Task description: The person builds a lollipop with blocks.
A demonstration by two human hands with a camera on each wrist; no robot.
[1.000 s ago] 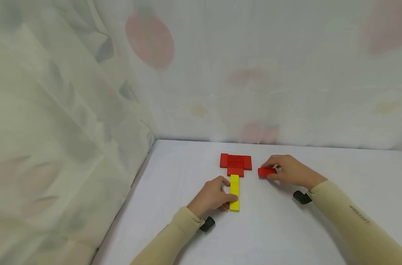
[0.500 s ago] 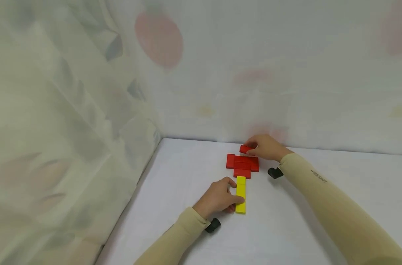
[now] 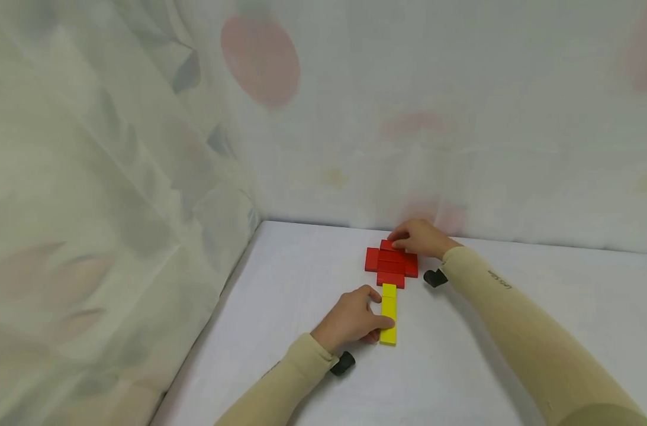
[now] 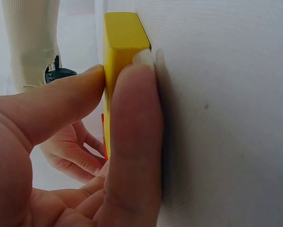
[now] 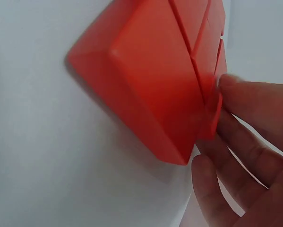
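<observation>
A flat cluster of red blocks (image 3: 391, 264) lies on the white table (image 3: 302, 296) near the back wall. My right hand (image 3: 399, 240) grips one more red block (image 3: 388, 245) set against the cluster's far edge; the right wrist view shows the red blocks (image 5: 150, 94) close up with my fingers (image 5: 254, 118) at their end. A line of yellow blocks (image 3: 389, 313) runs from the cluster toward me. My left hand (image 3: 379, 309) pinches the long yellow block (image 4: 124, 42) between thumb (image 4: 61, 104) and finger (image 4: 134, 142).
Pale patterned curtains hang along the table's left side (image 3: 115, 207) and back (image 3: 462, 148). Black wrist cameras (image 3: 344, 362) (image 3: 435, 277) sit under both beige sleeves. Bare tabletop lies to the left and right of the blocks.
My right hand carried the red block from the right of the cluster up to its far edge and lowered it there. My left hand stayed on the yellow block.
</observation>
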